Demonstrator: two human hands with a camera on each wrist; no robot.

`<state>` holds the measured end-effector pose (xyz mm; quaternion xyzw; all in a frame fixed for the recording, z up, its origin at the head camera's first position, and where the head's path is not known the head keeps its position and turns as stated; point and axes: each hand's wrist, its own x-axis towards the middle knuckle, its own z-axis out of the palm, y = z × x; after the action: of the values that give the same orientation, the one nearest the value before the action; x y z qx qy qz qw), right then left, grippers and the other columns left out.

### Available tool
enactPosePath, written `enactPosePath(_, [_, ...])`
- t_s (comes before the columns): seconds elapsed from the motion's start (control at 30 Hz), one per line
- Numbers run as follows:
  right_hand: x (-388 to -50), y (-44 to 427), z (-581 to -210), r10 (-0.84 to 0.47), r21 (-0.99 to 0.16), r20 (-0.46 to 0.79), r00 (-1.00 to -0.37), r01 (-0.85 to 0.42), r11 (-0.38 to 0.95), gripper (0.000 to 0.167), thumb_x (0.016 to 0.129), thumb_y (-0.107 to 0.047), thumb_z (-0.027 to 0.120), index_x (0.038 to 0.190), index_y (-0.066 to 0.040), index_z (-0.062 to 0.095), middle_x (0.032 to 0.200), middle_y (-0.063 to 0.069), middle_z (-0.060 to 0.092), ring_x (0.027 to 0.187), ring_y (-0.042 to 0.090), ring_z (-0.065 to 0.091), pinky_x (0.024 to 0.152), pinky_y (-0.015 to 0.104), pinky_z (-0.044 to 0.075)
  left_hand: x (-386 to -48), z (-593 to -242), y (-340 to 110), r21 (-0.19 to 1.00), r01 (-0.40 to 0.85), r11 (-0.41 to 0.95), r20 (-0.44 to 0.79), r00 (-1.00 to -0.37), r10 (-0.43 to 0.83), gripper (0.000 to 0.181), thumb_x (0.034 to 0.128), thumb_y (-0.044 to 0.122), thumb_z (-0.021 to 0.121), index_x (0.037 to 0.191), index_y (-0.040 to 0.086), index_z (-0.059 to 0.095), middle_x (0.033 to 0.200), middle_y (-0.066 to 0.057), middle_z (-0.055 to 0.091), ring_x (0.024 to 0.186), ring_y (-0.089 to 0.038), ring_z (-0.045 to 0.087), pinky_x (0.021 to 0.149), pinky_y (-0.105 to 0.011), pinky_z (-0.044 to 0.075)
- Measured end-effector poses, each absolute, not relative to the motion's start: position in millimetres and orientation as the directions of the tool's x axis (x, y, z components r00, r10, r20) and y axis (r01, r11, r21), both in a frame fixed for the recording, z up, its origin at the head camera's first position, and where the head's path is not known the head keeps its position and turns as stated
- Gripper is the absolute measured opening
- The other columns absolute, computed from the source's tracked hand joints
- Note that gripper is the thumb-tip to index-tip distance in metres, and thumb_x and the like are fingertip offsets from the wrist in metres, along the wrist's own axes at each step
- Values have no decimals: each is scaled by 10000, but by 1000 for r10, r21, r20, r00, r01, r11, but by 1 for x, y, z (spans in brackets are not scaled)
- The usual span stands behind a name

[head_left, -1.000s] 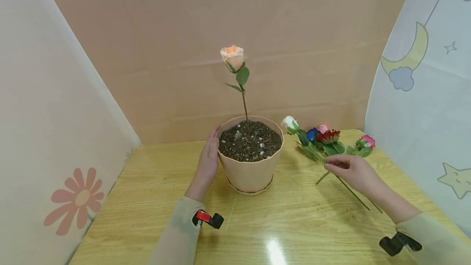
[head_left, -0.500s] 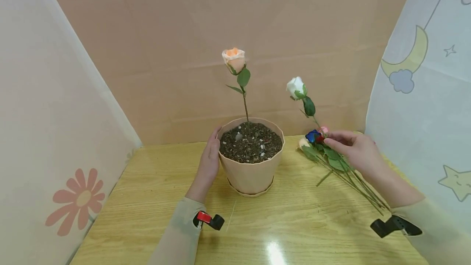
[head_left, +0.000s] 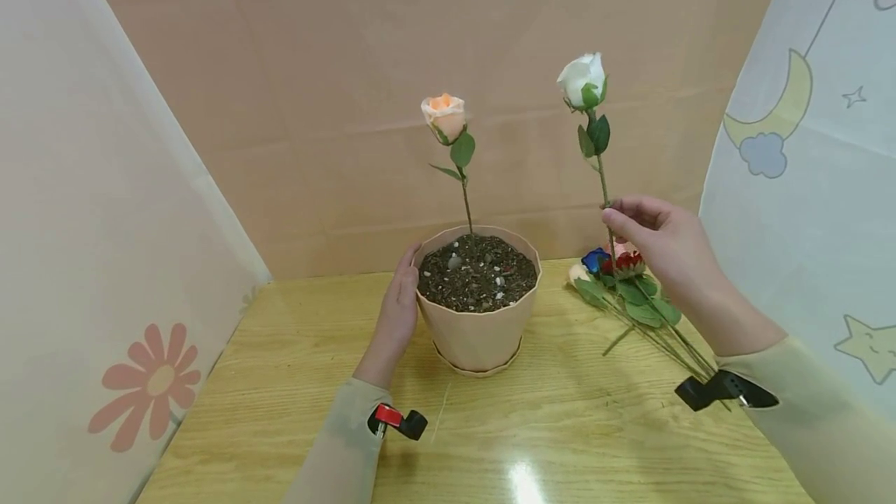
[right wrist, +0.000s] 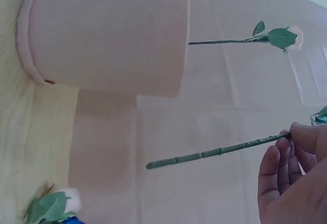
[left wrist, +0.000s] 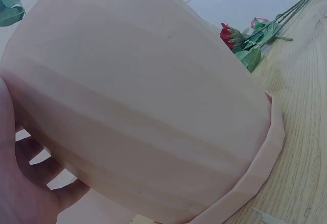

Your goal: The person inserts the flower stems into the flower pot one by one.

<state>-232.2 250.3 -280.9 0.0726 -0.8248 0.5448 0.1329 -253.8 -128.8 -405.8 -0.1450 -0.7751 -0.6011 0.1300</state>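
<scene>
The right hand (head_left: 672, 263) pinches the stem of a white rose (head_left: 583, 82) between thumb and fingers, held upright above the table; in the right wrist view the bare lower stem (right wrist: 204, 154) sticks out past the fingertips. Against the left side of a pink pot (head_left: 477, 333) rests the left hand (head_left: 395, 309), and the left wrist view shows its fingers spread along the pot wall (left wrist: 138, 91). Dark soil (head_left: 476, 274) with pebbles fills the pot. A peach rose (head_left: 445, 117) stands upright in the soil near the back.
On the table (head_left: 315, 379), right of the pot, lies a pile of flowers: a blue one (head_left: 596, 259), a red one (head_left: 625, 264), a pale one (head_left: 578, 273) and pink petals, stems toward the front right. Behind hangs a pinkish-tan cloth (head_left: 336, 99); patterned sheets flank both sides.
The right hand has lifted the white rose from the flower pile, raising it upright and slightly leftward. The left hand has stayed at the pot.
</scene>
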Motion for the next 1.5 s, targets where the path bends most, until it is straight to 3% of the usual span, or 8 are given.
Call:
enactPosePath(0.5, [-240, 214, -253, 14, -861, 450, -893, -429, 272, 342, 1084, -352, 743, 1245, -52, 775, 1011, -72, 750, 918, 173, 657, 899, 235, 526, -256, -406, -127, 890, 375, 259, 372, -926, 65, 560, 1229, 388, 258, 1755, 203, 310, 1807, -72, 270, 1659, -351, 236, 1319, -618, 201])
enactPosePath(0.7, [-245, 203, -246, 22, -861, 469, -883, -452, 235, 285, 1079, -328, 755, 1211, -77, 784, 1009, -62, 758, 926, 173, 667, 942, 215, 519, -256, -405, -127, 888, 377, 263, 374, -925, 64, 556, 1230, 386, 255, 1753, 209, 318, 1803, -68, 284, 1657, -346, 240, 1319, -617, 202])
enactPosePath(0.97, [-257, 179, -245, 65, -844, 533, -843, -527, 98, 189, 1054, -193, 789, 1110, -13, 794, 937, 1, 749, 831, 170, 663, 850, 237, 574, -256, -404, -127, 886, 380, 265, 377, -924, 62, 561, 1228, 394, 251, 1752, 205, 318, 1799, -69, 292, 1656, -334, 245, 1321, -604, 207])
enactPosePath(1.23, [-272, 159, -257, 18, -824, 557, -830, -551, 133, 205, 1086, -178, 738, 1121, 23, 754, 918, -4, 716, 867, 201, 668, 831, 249, 571, -256, -403, -128, 881, 381, 280, 380, -923, 59, 559, 1228, 379, 254, 1753, 196, 316, 1798, -75, 297, 1655, -342, 248, 1318, -615, 210])
enactPosePath(1.33, [-277, 152, -263, -2, -820, 555, -832, -548, 162, 217, 1093, -195, 732, 1125, 18, 755, 931, 46, 721, 886, 245, 674, 789, 246, 554, -257, -404, -128, 882, 382, 277, 381, -923, 61, 565, 1227, 392, 253, 1754, 195, 313, 1797, -75, 298, 1655, -343, 248, 1318, -617, 208])
enactPosePath(1.5, [-287, 142, -275, -49, -810, 547, -836, -543, 222, 257, 1108, -236, 717, 1144, 16, 754, 987, 128, 728, 906, 259, 688, 832, 268, 586, -256, -406, -129, 883, 383, 271, 381, -922, 63, 567, 1227, 398, 253, 1754, 196, 313, 1799, -74, 292, 1657, -345, 239, 1318, -625, 200])
